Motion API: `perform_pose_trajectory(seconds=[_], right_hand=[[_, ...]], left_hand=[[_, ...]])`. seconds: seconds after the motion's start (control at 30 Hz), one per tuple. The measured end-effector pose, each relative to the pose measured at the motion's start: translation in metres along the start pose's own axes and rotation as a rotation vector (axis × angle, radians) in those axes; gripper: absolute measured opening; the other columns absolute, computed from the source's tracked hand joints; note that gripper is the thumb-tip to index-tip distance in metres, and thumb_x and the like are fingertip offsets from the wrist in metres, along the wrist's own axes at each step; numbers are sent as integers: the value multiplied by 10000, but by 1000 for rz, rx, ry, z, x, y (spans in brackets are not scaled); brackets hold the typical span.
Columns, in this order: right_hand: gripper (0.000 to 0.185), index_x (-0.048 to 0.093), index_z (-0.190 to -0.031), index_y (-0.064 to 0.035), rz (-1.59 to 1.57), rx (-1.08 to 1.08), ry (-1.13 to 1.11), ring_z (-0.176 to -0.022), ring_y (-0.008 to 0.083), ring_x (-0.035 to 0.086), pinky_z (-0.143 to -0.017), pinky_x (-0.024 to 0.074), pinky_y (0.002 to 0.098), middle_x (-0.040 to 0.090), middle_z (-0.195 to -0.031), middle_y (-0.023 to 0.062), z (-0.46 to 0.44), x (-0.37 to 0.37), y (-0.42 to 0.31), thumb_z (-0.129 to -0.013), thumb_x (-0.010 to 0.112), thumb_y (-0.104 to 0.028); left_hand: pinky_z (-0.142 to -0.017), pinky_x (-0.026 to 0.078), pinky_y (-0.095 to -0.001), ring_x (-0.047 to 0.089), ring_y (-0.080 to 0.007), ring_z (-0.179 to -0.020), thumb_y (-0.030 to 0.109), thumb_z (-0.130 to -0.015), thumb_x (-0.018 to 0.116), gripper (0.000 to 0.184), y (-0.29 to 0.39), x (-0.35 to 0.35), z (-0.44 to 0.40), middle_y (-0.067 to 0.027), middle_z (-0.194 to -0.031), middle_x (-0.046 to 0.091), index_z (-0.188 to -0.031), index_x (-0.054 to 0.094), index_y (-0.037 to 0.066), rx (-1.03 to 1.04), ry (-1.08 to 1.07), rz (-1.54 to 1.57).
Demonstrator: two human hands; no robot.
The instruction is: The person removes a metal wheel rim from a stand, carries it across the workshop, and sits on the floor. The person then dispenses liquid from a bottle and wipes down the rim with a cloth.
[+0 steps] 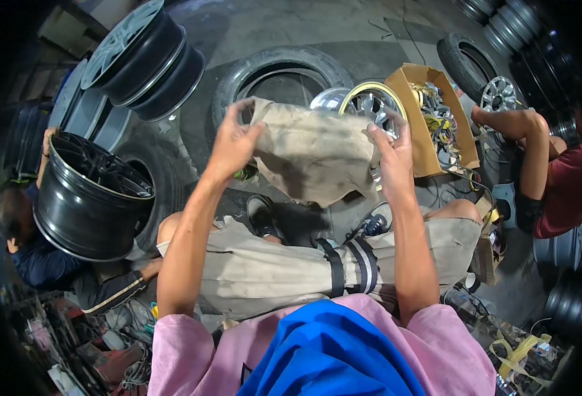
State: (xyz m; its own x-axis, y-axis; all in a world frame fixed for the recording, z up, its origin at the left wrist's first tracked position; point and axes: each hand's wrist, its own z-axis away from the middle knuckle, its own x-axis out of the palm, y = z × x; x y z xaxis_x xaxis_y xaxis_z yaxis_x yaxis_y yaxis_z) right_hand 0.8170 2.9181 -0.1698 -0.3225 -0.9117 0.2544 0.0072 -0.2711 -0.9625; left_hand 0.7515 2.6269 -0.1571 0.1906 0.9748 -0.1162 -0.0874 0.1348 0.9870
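Observation:
A worn beige cloth with grey smudges is spread out in the air between my two hands, above the floor and my shoes. My left hand pinches its upper left corner. The upper right edge is gripped by my right hand, with the thumb on top. The cloth's lower edge hangs uneven. Behind it, a silver wheel rim with a yellow edge and a tyre are partly hidden. Another beige cloth covers my lap under a dark strap.
Right of centre stands a cardboard box full of wires and parts. Stacked rims are at the upper left. A co-worker at the left holds a black rim. Another person sits at the right near a small rim.

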Motion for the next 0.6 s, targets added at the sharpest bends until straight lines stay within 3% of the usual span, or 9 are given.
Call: perform_pose_trajectory(seconds=[0.03,0.13,0.2,0.27,0.33,0.43,0.5,0.53,0.6], right_hand=[[387,603,-1323,-24,13,-16,-44,-1025,124,643,-901,510,287,694,-1140,72,-1,-2,-1,-989,710,-189],[433,639,-1306,-18,44,-12,-194,-1026,133,638,-901,515,302,685,-1138,59,-1,0,-16,-937,771,-203],[414,669,-1284,-41,223,97,-515,-967,94,619,-874,513,290,707,-1052,18,12,1,-35,-923,783,-208],[357,730,-1165,-35,302,93,-550,-932,161,652,-861,515,341,718,-1023,35,10,-3,-24,-873,799,-228],[307,756,-1047,-16,905,-202,-490,-911,272,657,-861,505,391,693,-978,95,12,0,-24,-811,806,-205],[270,732,-954,16,899,-408,-450,-869,236,604,-834,477,357,617,-929,79,13,9,-23,-765,810,-159],[239,710,-909,24,811,-560,-474,-873,197,581,-833,463,347,584,-899,64,14,20,-24,-766,808,-140],[239,710,-909,24,815,-564,-483,-873,197,581,-833,463,347,584,-899,64,13,23,-25,-766,808,-140],[266,710,-967,1,682,-254,-652,-869,182,624,-833,495,322,609,-905,64,9,30,-29,-820,804,-199]], left_hand=[[-658,513,-277,648,-116,-773,86,-982,628,558,20,0,4,-79,-893,705,-1483,390,26,-23,44,-16],[-676,483,-231,607,-90,-783,120,-978,663,621,24,-13,1,-25,-928,694,-1526,372,98,-62,31,145],[-747,513,-262,633,-118,-867,160,-949,726,686,32,-16,3,-56,-1001,679,-1537,379,94,-62,6,115],[-801,524,-283,619,-157,-807,233,-860,839,779,47,-8,13,-72,-958,655,-1500,446,26,83,-126,-2],[-953,507,-390,602,-273,-1048,382,-718,940,723,47,-9,22,-174,-1200,574,-1316,672,77,224,-165,-545],[-1010,479,-428,569,-335,-1143,455,-673,936,666,40,1,31,-199,-1288,533,-1200,739,97,96,-239,-774],[-1045,454,-428,556,-372,-1224,456,-625,947,665,27,13,31,-180,-1392,504,-1156,758,103,549,-154,-990],[-982,493,-419,586,-364,-1191,390,-722,905,525,28,25,32,-202,-1337,550,-1115,751,78,674,-170,-879],[-911,517,-387,651,-303,-1056,299,-840,814,373,23,41,24,-198,-1175,652,-1085,730,31,510,-401,-538]])
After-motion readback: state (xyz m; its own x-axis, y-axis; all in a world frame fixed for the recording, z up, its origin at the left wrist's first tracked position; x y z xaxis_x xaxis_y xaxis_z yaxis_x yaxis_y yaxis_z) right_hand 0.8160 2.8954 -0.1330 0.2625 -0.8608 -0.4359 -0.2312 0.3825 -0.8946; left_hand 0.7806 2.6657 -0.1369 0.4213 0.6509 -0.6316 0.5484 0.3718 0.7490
